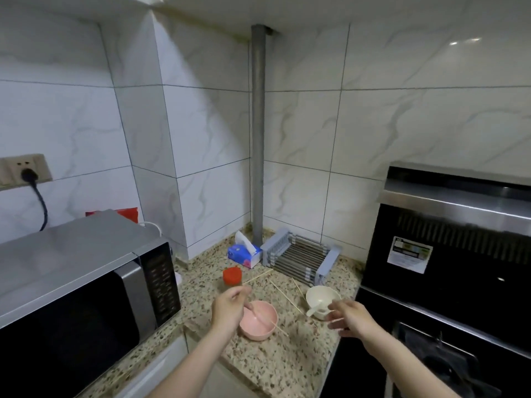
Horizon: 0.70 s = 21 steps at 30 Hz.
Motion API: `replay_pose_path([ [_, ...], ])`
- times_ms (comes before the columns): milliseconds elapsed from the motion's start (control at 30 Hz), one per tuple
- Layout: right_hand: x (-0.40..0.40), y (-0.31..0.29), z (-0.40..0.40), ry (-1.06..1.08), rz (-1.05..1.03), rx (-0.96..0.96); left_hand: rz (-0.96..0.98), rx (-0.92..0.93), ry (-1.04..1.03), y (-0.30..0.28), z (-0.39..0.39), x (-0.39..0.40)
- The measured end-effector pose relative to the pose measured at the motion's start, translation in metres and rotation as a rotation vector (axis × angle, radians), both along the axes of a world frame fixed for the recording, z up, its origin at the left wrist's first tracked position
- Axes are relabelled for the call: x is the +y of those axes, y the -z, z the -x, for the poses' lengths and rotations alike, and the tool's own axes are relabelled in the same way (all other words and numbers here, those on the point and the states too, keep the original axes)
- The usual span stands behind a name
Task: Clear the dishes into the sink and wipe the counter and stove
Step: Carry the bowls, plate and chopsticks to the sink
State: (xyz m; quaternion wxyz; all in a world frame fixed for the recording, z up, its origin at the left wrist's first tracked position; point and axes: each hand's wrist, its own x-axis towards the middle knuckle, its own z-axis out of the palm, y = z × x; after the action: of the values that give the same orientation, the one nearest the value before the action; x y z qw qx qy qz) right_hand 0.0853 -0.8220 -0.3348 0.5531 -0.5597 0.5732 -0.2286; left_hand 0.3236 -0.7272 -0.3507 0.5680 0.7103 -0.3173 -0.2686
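A pink bowl (pixel 260 323) sits on the speckled granite counter (pixel 275 357) with a thin wooden chopstick (pixel 267 318) lying across it. My left hand (pixel 228 307) hovers over the bowl's left rim, fingers loosely curled, holding nothing I can see. A cream bowl (pixel 321 297) with a cream spoon (pixel 314 310) in it stands to the right. My right hand (pixel 349 317) is just in front of that bowl, fingers spread and relaxed. More chopsticks (pixel 283 294) lie loose on the counter between the bowls.
A microwave (pixel 77 285) fills the left. A red-capped jar (pixel 231 278), a blue tissue box (pixel 244 254) and a grey folding drying rack (pixel 301 261) stand in the back corner. The black stove (pixel 448 354) and range hood (pixel 448 234) are at right.
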Motion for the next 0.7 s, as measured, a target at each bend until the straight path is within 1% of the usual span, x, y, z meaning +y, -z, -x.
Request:
replay_pose_path([
  [100, -0.032, 0.011, -0.034, 0.015, -0.018, 0.029, -0.007, -0.023, 0.05, 0.01, -0.035, -0.031],
  [233, -0.064, 0.027, -0.067, 0.039, -0.046, 0.063, 0.012, 0.012, 0.088, 0.013, -0.071, -0.076],
  [367, -0.087, 0.045, -0.083, 0.046, -0.053, 0.095, 0.004, 0.002, 0.111, 0.029, -0.083, -0.108],
  [467, -0.104, 0.059, -0.093, 0.027, -0.035, 0.13, -0.03, 0.043, 0.161, 0.045, -0.082, -0.126],
  [633, -0.136, 0.077, -0.111, -0.062, -0.012, 0.161, -0.092, -0.08, 0.228, 0.072, -0.088, -0.156],
  [700, -0.151, 0.085, -0.119, -0.119, 0.008, 0.183, -0.102, -0.092, 0.238, 0.079, -0.09, -0.168],
])
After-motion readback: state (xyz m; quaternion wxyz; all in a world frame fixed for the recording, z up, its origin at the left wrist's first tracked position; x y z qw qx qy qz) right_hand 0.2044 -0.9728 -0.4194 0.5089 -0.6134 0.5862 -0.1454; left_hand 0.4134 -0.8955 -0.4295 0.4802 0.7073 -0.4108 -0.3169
